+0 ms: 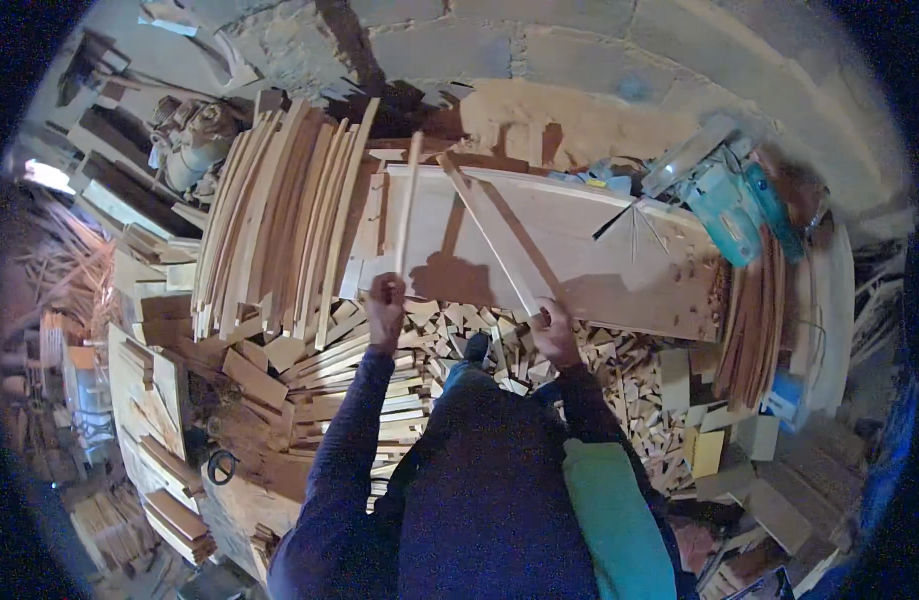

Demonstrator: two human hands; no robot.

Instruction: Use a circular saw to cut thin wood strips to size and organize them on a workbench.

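Note:
My left hand (386, 308) is closed round the lower end of a narrow wooden strip (408, 210), which points away from me over the workbench. In my right hand (553, 330) is the near end of a wider wooden slat (491, 235), tilted so its far end leans left. Both pieces cast shadows on the pale workbench top (599, 230). The far ends of the two pieces lie close to each other but apart. My fingers are partly hidden by the backs of my hands.
Long boards (279, 215) are stacked at the bench's left. A green power tool (724, 205) stands at its far right, above dark reddish strips (757, 320). Offcuts (639, 375) cover the floor around my feet. A block wall (559, 50) rises behind.

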